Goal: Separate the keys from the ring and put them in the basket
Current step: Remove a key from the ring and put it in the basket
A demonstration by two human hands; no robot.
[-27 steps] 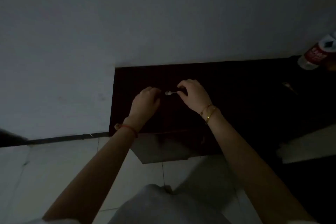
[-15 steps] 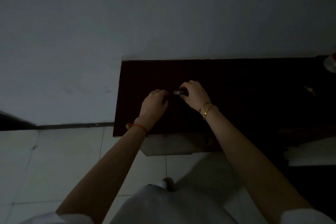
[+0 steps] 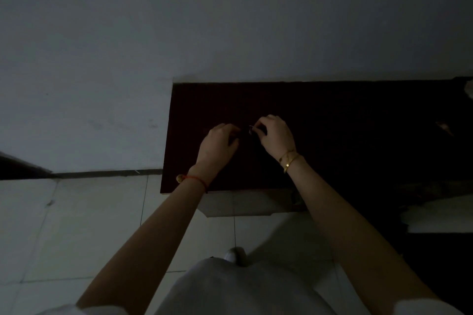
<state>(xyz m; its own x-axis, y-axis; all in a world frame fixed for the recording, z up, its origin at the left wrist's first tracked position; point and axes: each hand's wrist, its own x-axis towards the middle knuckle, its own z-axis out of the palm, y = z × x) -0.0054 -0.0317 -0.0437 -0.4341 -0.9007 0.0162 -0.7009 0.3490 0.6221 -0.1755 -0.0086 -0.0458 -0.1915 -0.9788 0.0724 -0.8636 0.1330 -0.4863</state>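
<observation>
Head view. The scene is dim. Two bare hands work above one dark table (image 3: pixel 332 123) that stands against a pale wall (image 3: pixel 179 20).

Left hand (image 3: pixel 220 143): positioned just left of frame centre, back of the hand toward the camera, fingers curled inward. What the fingers hold, if anything, cannot be told; the fingertips are hidden behind the hand and lost against the dark surface. One red cord bracelet (image 3: pixel 198 180) circles the left wrist, with one small pale bead at its 9 o'clock side.

Right hand (image 3: pixel 275 133): at 3 o'clock of the left hand, near it but not touching. Its fingers are pinched closed on one small metal piece (image 3: pixel 251 130), which shows as a faint glint at the hand's 9 o'clock edge, in the gap between the two hands. Whether this piece is a key or the ring cannot be told; a count of keys is not possible. Two gold bangles (image 3: pixel 289 160) sit on the right wrist.

Table surroundings: one small pale object (image 3: pixel 444 127) lies on the table at 3 o'clock, well apart from the hands; its kind cannot be told. The floor (image 3: pixel 76 225) at 7 o'clock is pale tile. One light garment (image 3: pixel 230 289) fills the 6 o'clock edge.
</observation>
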